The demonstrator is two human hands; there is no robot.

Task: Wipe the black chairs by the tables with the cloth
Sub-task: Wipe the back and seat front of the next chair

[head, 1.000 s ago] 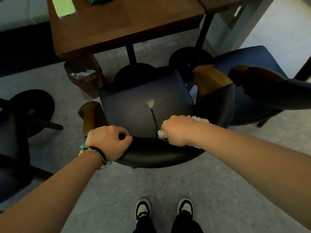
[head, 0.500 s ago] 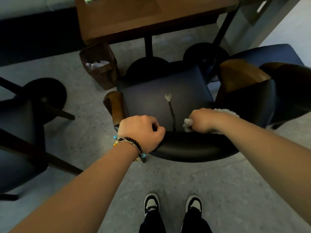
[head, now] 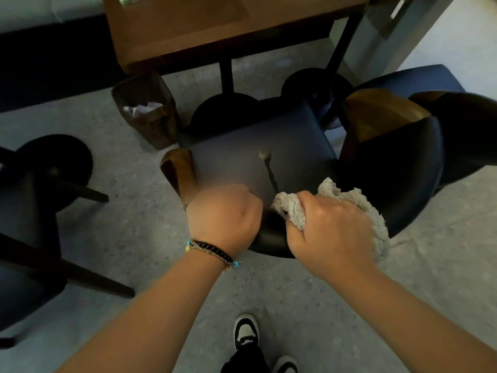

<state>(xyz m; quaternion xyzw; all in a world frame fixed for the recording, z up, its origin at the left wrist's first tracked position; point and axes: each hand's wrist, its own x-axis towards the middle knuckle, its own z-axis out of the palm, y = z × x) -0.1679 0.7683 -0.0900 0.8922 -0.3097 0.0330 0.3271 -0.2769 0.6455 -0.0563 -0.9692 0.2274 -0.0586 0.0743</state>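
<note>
Black chair [head: 258,157]: we clutch its backrest with our left hand [head: 224,218]; our right hand [head: 329,230] grips the cloth [head: 357,208] there.

I see a brown waste bin [head: 146,109] holding crumpled paper on the speckled floor [head: 139,238], beside the wooden desk [head: 215,25].

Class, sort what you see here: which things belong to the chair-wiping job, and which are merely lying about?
Part of the job:
black chair, gripped at its backrest by the left hand
cloth, bunched in the right hand

Lying about:
wooden table
waste bin with crumpled paper
neighbouring chair
</note>
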